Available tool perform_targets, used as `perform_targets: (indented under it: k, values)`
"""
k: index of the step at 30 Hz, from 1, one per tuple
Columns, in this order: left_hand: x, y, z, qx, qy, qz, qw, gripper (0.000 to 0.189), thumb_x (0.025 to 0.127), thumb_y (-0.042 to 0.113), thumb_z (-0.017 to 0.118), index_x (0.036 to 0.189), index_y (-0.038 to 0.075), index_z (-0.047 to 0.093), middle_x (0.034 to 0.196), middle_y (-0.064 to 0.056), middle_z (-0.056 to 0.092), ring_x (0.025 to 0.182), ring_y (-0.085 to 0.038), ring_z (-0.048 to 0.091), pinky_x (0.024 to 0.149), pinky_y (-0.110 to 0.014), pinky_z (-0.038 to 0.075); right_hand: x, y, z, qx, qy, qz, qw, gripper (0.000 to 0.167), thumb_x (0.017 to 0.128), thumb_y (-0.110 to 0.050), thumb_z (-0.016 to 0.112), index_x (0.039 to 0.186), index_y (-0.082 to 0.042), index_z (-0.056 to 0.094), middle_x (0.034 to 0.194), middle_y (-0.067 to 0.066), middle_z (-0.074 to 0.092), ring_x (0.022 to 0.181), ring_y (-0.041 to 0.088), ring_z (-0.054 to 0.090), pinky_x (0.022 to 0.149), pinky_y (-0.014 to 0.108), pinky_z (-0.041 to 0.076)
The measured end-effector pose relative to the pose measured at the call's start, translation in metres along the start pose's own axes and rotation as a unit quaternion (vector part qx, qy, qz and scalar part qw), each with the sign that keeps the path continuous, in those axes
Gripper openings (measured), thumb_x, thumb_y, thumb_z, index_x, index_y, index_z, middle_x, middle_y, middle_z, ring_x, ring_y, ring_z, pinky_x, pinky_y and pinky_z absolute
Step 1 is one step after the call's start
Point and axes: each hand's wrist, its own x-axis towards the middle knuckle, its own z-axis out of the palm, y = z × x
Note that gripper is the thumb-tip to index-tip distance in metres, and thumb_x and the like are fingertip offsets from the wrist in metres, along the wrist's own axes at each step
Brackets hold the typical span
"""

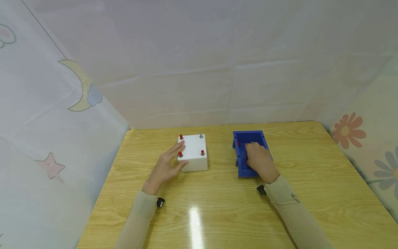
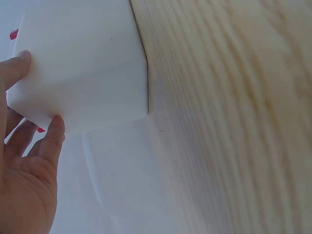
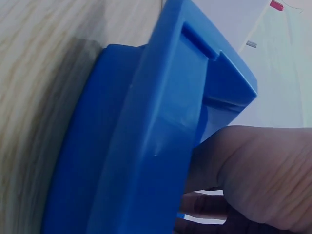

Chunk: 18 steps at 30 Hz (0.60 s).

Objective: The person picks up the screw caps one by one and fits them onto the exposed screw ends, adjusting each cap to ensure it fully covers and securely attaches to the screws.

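At the left stands a white box (image 1: 195, 148) whose top carries small metal posts near its corners. Three wear red caps, among them the front-right red cap (image 1: 202, 151); the back-right metal post (image 1: 201, 135) shows bare grey. My left hand (image 1: 166, 166) holds the box at its left side, thumb at the front face and fingers over the left edge, as the left wrist view also shows. My right hand (image 1: 260, 160) reaches down into a blue bin (image 1: 243, 173); its fingertips are hidden, so I cannot tell what they hold. A small red piece (image 1: 239, 144) lies in the bin.
Both things stand on a wooden table (image 1: 217, 200), the bin a short way right of the box. White printed sheets (image 1: 199, 93) hang behind the table and along both sides. A black wrist device (image 1: 160, 202) shows beside the left sleeve, another (image 1: 261, 190) beside the right.
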Motion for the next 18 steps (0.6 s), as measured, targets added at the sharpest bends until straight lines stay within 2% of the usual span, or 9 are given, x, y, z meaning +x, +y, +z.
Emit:
perform_targets:
  k: [6, 14, 18]
  values:
    - [0.0, 0.0, 0.0, 0.0, 0.001, 0.003, 1.0, 0.063, 0.094, 0.014, 0.084, 0.149, -0.003, 0.059, 0.163, -0.015, 0.051, 0.154, -0.042, 0.043, 0.121, -0.051, 0.043, -0.001, 0.0, -0.008, 0.01, 0.002, -0.003, 0.9999, 0.017, 0.087, 0.007, 0.073, 0.104, 0.007, 0.072, 0.09, 0.017, 0.066, 0.079, 0.03, 0.066, 0.066, 0.05, 0.063]
    - [0.0, 0.0, 0.0, -0.004, -0.002, 0.0, 1.0, 0.062, 0.095, 0.015, 0.084, 0.149, -0.003, 0.058, 0.164, -0.014, 0.05, 0.155, -0.039, 0.041, 0.123, -0.048, 0.042, -0.003, 0.004, -0.012, 0.028, 0.02, 0.0, 0.9994, 0.007, 0.088, 0.008, 0.067, 0.092, 0.004, 0.071, 0.085, 0.014, 0.063, 0.075, 0.027, 0.062, 0.062, 0.048, 0.06]
    - [0.0, -0.001, 0.0, -0.002, 0.003, 0.008, 1.0, 0.063, 0.094, 0.013, 0.085, 0.149, -0.004, 0.059, 0.163, -0.016, 0.051, 0.153, -0.042, 0.043, 0.121, -0.051, 0.043, -0.006, 0.005, -0.016, 0.033, 0.025, 0.001, 0.9991, 0.01, 0.089, 0.007, 0.064, 0.094, 0.003, 0.073, 0.087, 0.015, 0.065, 0.075, 0.027, 0.062, 0.061, 0.047, 0.06]
